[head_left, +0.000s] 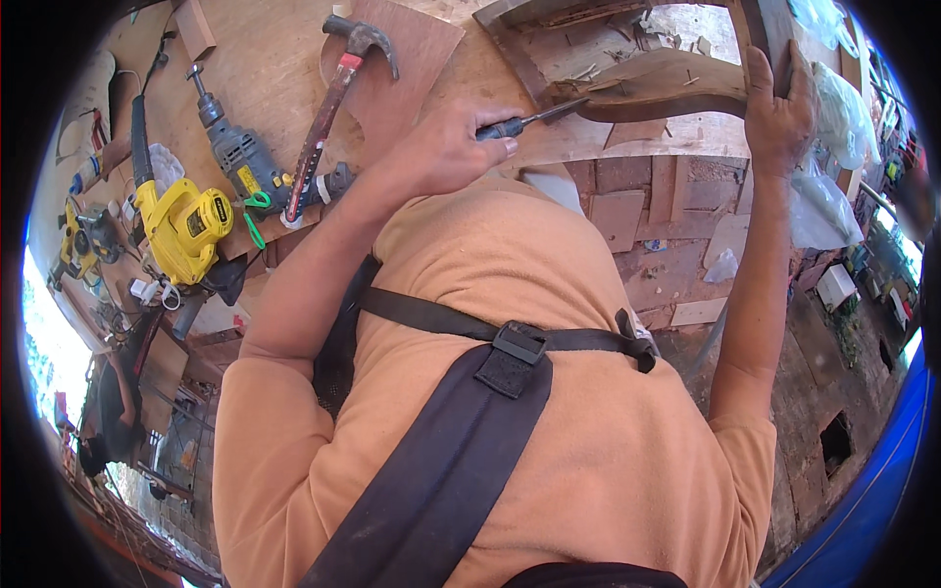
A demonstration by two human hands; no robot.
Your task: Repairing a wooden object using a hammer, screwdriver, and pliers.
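Observation:
My left hand (pixel 453 145) is closed around the dark handle of a screwdriver (pixel 534 117). The shaft points right, and its tip meets the curved edge of a wooden frame (pixel 676 102) on the bench. Several nails stick up from that frame, and small wood splinters lie around it. At the frame's right side, my right hand (pixel 781 125) grips an upright wooden part, thumb on one side and fingers on the other. Left of my left hand, a claw hammer (pixel 328 122) with a worn red handle rests partly on a flat piece of plywood (pixel 417 59).
The wooden workbench (pixel 270 49) bears a grey-blue power drill (pixel 240 147), a yellow blower (pixel 186 230) and another yellow power tool (pixel 74 240) at left. Clear plastic bags (pixel 843 113) hang at right. Wood offcuts (pixel 618 218) lie below the bench edge. A person (pixel 118 402) is at far left.

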